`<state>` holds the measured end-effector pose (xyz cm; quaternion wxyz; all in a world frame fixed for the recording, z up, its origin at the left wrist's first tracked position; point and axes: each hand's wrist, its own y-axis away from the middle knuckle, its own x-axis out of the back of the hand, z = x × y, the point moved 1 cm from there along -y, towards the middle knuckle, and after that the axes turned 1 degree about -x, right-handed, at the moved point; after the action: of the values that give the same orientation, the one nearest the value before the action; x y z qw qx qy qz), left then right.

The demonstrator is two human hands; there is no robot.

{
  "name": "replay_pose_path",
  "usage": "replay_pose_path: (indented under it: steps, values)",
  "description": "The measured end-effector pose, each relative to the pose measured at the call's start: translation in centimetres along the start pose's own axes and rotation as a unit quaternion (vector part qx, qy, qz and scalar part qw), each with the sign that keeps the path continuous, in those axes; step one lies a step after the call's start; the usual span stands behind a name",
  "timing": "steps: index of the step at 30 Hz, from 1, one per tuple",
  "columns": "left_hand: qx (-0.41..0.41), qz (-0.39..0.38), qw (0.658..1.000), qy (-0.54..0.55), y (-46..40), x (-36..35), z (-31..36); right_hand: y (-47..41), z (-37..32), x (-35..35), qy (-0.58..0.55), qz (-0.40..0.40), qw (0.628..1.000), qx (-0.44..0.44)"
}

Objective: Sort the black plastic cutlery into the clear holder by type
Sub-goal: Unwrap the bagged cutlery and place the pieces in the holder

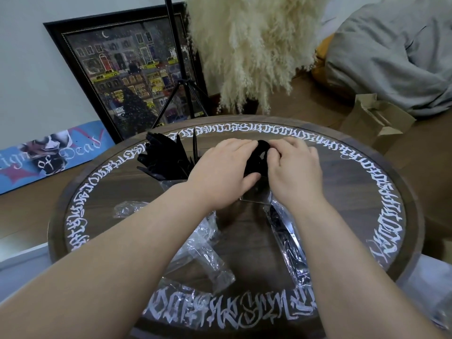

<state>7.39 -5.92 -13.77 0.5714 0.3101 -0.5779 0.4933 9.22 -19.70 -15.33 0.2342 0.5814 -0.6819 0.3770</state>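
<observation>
Over the round table [362,182], left hand [225,172] and right hand [293,172] together grip black cutlery [256,160] between them.

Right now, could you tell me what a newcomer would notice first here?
Both hands, left and right, meet mid-table, gripping a black cutlery bundle over the clear holder. White calligraphy rings the round wooden table, and crumpled plastic wrappers lie nearer the person.

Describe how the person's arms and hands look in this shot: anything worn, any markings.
Both forearms are bare as far as the frame shows: no sleeves, gloves, watch or bracelet. The left hand and right hand carry no rings on the fingers that show and no visible markings or tattoos. The fingertips are mostly hidden or blurred, so nails cannot be judged.
</observation>
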Motion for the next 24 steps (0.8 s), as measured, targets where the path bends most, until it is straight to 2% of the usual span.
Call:
replay_pose_path:
  steps: [4, 7, 9, 14, 18, 21, 24]
  values:
    - [0.003, 0.005, 1.0, 0.006, 0.1, 0.1, 0.0, 0.1, -0.3, 0.6, -0.008, 0.001, 1.0, 0.01]
    - [0.005, 0.005, 1.0, 0.004, 0.1, 0.1, 0.1, 0.3, -0.1, 0.2, 0.014, -0.072, 0.997, 0.038]
    - [0.006, 0.008, 1.0, 0.004, 0.2, 0.2, 0.1, 0.3, 0.0, 0.2, 0.004, -0.088, 0.995, 0.047]
    - [0.0, 0.042, 0.999, -0.001, 1.2, 0.7, 0.7, 0.6, 0.3, 2.2, -0.066, 0.019, 0.995, 0.065]
    - [-0.022, 0.103, 0.994, 0.01, 2.8, 0.3, 1.9, 1.7, 1.7, 3.6, -0.084, 0.052, 0.994, 0.052]
    - [-0.034, 0.107, 0.993, 0.026, 4.4, -0.5, 3.2, 2.6, 3.2, 4.3, -0.048, 0.023, 0.998, 0.03]
    - [-0.04, 0.077, 0.996, 0.029, 6.1, -2.1, 4.3, 3.9, 4.6, 4.6, 0.027, -0.072, 0.997, 0.001]
